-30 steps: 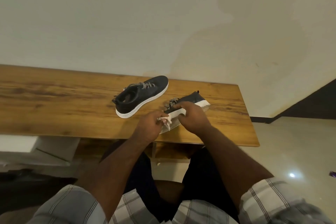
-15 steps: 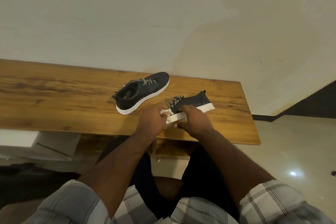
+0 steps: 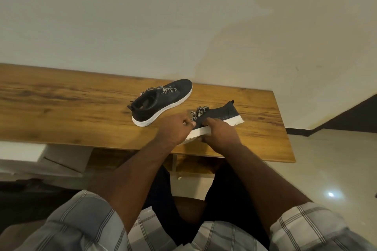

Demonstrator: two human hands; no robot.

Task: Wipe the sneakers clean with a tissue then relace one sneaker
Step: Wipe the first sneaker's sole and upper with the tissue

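Observation:
Two dark sneakers with white soles and speckled laces are on the wooden table (image 3: 61, 112). One sneaker (image 3: 163, 102) stands upright at the middle, untouched. The other sneaker (image 3: 224, 113) is tipped on its side near the front edge, with its white sole facing me. My right hand (image 3: 220, 134) grips this one around the sole and upper. My left hand (image 3: 175, 128) is curled against the sole's toe end. A small bit of white tissue (image 3: 192, 123) shows at its fingertips, and the rest is hidden in the fist.
The table runs along a plain wall and ends at the right, where the tiled floor (image 3: 326, 159) begins. White boxes (image 3: 40, 157) lie under its left part. My knees sit below the front edge.
The held sneaker has tipped further so its sole faces me more. My left hand has slid up along the sole's edge, and the tissue is now mostly hidden.

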